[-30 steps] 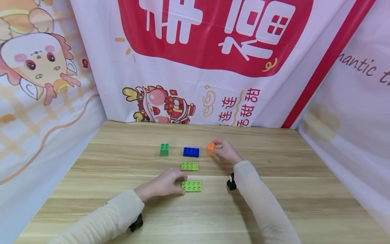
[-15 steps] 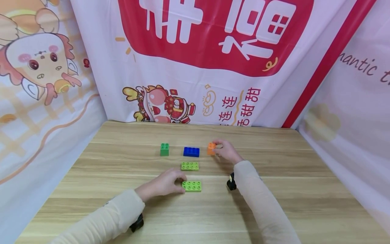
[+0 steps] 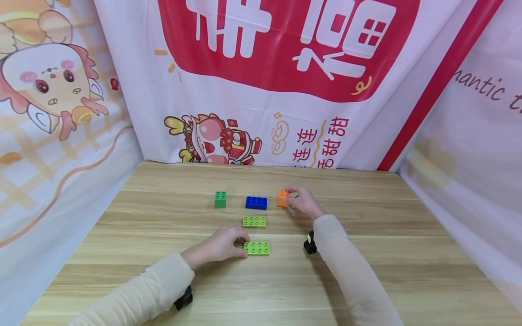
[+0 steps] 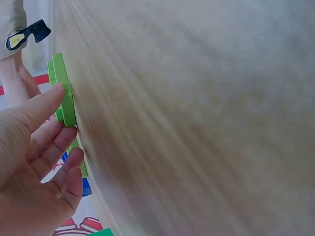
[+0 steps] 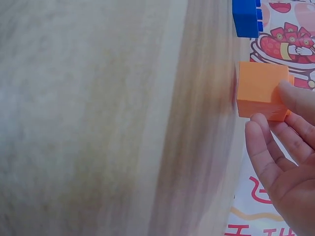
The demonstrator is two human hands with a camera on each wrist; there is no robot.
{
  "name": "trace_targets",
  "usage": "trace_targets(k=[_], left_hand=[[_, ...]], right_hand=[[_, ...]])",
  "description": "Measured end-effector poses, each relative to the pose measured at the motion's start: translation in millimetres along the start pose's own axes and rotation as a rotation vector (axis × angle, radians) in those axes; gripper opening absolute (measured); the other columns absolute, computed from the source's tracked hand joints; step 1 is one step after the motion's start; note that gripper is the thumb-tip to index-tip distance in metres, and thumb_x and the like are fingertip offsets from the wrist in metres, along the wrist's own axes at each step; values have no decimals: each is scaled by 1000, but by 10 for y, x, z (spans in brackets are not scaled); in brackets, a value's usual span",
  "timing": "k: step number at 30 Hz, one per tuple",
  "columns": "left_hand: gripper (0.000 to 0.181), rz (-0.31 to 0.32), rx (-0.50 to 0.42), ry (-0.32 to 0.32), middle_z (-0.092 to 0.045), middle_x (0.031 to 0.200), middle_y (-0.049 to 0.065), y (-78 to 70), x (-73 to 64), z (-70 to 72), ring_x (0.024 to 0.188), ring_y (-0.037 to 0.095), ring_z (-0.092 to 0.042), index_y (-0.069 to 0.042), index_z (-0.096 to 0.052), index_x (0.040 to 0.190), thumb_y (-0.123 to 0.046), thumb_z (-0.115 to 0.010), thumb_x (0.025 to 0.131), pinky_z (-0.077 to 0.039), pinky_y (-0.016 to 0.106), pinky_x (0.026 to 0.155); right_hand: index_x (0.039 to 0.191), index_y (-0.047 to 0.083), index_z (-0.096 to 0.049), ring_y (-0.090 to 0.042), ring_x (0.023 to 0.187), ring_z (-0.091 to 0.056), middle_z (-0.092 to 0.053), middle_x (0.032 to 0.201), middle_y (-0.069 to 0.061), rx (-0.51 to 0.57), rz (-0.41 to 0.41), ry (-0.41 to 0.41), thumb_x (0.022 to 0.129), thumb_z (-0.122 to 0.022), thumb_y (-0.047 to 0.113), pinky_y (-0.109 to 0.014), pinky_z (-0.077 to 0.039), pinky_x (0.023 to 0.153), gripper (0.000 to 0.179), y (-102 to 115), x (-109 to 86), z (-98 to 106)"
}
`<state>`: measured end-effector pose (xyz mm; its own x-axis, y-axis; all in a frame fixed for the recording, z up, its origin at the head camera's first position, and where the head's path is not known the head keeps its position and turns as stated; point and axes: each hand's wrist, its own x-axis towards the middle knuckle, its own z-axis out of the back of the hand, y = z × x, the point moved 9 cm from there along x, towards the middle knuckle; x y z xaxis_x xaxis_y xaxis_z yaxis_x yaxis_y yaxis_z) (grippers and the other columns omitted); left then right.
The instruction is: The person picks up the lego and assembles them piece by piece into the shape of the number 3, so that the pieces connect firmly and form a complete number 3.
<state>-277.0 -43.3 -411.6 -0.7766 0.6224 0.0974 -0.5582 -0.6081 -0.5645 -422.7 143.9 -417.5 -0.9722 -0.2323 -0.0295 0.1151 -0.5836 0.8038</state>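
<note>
On the wooden table, my left hand [image 3: 222,244] pinches the left end of the nearer lime-green toy brick [image 3: 258,248] between thumb and fingers. The left wrist view shows the thumb pressed on this lime brick [image 4: 64,96], the other fingers loosely bent below. Farther back, my right hand [image 3: 305,203] pinches an orange brick [image 3: 282,198] at its right side. In the right wrist view the thumb lies across the studded side of the orange brick [image 5: 261,91], the fingertips beneath it. Both bricks stand on the table, studs up.
A second lime-green brick [image 3: 254,222] lies just behind the held one. A blue brick [image 3: 256,203] sits behind that, left of the orange one, and a green brick [image 3: 220,199] stands farther left. Printed cloth [image 3: 261,104] hangs at the table's back edge.
</note>
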Motion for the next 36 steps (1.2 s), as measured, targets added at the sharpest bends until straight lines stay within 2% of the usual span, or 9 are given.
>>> trace_targets(k=[12,17,23,36], left_hand=[[29,16,-2,2,-61,91,-1,-26,-13,8,84,15,-54,-5,-66,100,-16,-76,75,-46,32,75],[30,22,-10,1,-61,91,-1,-28,-15,5,83,15,-55,-5,-66,100,-16,-76,75,-46,31,75],[30,22,-4,-5,-61,91,0,-38,-8,16,83,16,-55,-4,-66,100,-16,-77,74,-46,33,75],[32,5,11,-12,-63,93,3,-43,-17,16,85,18,-56,-2,-66,102,-15,-76,75,-46,34,76]], right_hand=[[125,4,-54,-29,82,-60,-54,119,-14,79,1,1,86,-63,6,-42,-51,70,39,52,-45,43],[124,9,-56,-25,86,-58,-56,118,-9,37,17,-3,85,-66,11,-40,-51,72,40,126,-96,61],[122,11,-58,-24,90,-56,-58,116,-7,-30,77,-11,85,-67,15,-33,-50,70,38,249,-155,63],[117,6,-60,-25,86,-58,-61,110,-8,-8,160,12,84,-67,13,-32,-50,69,35,456,-329,5]])
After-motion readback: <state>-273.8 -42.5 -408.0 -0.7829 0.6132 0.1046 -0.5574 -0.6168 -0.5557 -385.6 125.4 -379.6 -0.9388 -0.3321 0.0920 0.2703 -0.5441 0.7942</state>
